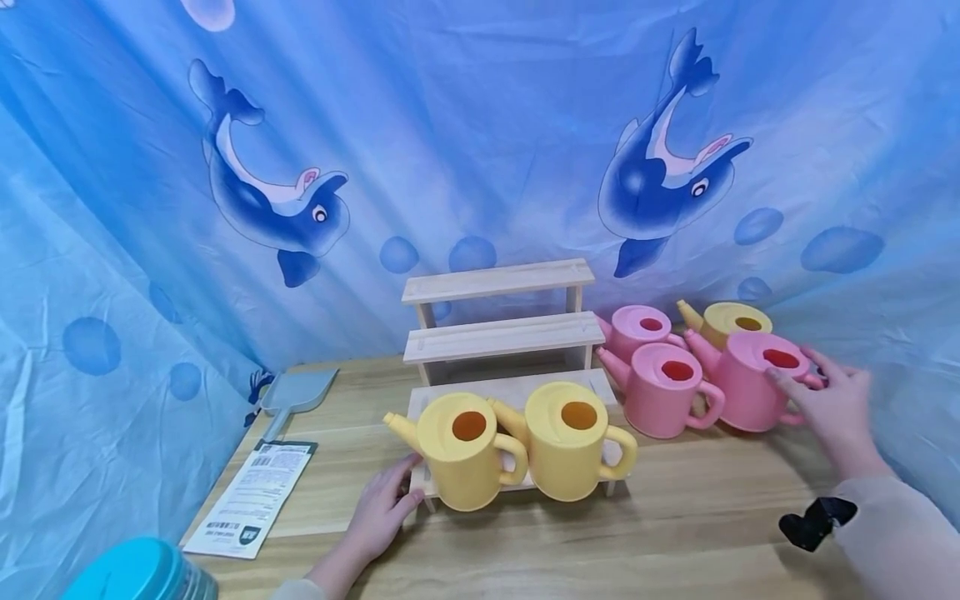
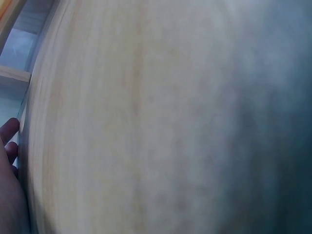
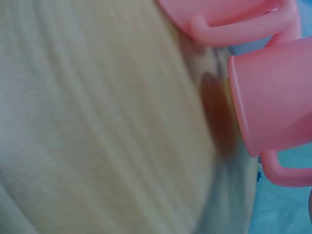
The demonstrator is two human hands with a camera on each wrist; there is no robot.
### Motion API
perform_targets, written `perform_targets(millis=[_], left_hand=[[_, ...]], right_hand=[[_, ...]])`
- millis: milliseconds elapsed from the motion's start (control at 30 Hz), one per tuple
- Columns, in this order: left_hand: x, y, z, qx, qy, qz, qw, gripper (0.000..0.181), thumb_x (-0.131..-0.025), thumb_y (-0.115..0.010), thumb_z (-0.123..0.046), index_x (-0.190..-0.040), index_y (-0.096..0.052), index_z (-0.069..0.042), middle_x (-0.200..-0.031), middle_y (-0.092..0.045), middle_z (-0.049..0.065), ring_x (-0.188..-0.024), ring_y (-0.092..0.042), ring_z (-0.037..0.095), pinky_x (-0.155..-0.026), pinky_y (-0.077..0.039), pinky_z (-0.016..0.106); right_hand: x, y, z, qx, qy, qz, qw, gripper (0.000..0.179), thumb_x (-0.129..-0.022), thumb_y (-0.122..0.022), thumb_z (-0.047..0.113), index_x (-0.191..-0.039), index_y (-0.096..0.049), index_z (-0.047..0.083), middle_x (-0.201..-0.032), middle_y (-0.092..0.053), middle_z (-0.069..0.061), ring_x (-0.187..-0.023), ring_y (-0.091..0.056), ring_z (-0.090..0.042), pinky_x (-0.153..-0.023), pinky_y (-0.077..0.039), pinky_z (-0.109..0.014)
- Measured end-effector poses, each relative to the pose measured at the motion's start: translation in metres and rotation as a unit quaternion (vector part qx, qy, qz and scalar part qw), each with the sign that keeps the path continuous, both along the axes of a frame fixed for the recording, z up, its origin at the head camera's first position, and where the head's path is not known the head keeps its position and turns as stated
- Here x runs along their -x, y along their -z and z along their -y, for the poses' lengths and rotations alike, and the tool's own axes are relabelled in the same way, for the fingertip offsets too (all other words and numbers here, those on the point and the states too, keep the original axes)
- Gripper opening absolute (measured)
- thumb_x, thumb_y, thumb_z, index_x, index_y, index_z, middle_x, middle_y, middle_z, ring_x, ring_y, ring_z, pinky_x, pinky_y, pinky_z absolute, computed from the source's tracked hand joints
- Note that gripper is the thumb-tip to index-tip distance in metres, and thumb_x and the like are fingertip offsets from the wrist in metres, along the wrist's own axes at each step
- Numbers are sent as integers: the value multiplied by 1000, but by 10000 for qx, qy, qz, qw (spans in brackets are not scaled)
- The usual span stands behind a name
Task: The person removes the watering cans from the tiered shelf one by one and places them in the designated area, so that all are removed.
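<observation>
At the right, my right hand (image 1: 836, 408) grips a pink watering can (image 1: 753, 392) by its handle side, thumb near the top opening. In the right wrist view that can (image 3: 280, 97) appears raised, with a dark shadow under it. Beside it stand another pink watering can (image 1: 663, 396), a smaller-looking pink one (image 1: 636, 327) behind, and a yellow one (image 1: 723, 321). My left hand (image 1: 378, 508) holds the front left corner of a three-step wooden shelf (image 1: 510, 333). Two yellow watering cans (image 1: 453, 458) sit side by side on its lowest step, spouts to the left.
On the table's left lie a grey-blue dustpan (image 1: 296, 392) and a white printed packet (image 1: 255, 500). A jar with a turquoise lid (image 1: 131, 571) stands at the near left corner. A blue dolphin-print curtain (image 1: 480, 150) hangs behind and along both sides.
</observation>
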State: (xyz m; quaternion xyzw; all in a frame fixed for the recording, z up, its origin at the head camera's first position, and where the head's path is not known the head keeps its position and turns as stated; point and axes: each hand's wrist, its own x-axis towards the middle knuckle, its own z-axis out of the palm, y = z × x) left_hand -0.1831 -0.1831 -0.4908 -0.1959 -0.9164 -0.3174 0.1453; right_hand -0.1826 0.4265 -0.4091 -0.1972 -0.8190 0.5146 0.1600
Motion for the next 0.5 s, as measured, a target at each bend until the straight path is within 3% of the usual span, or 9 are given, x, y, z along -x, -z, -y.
perform_targets(millis=[200,400,500], left_hand=[[-1,-1,-1,33,-7,82,10000,48,-87,-60,-26,-133,-52,-12,-106,-62,-3,-91,-52,13,-85,-37,46],[-2,-5,-2,-12,15,-16,10000,48,-87,-60,-24,-132,-52,-9,-105,-62,0,-91,-52,15,-84,-38,47],[-2,-6,-2,19,56,15,10000,48,-87,-60,-24,-132,-52,-9,-105,-62,0,-92,-52,16,-84,-37,47]], right_hand=[[-2,16,0,128,313,258,9991,97,-79,-61,59,-152,-11,20,-143,0,-22,-124,-18,-51,-51,-53,-34],[2,18,2,-184,349,263,9989,104,-76,-61,62,-151,-10,12,-142,-2,-24,-126,-18,-51,-47,-51,-30],[1,17,3,-284,385,300,9984,103,-77,-61,61,-151,-10,10,-141,-4,-24,-125,-19,-51,-50,-52,-35]])
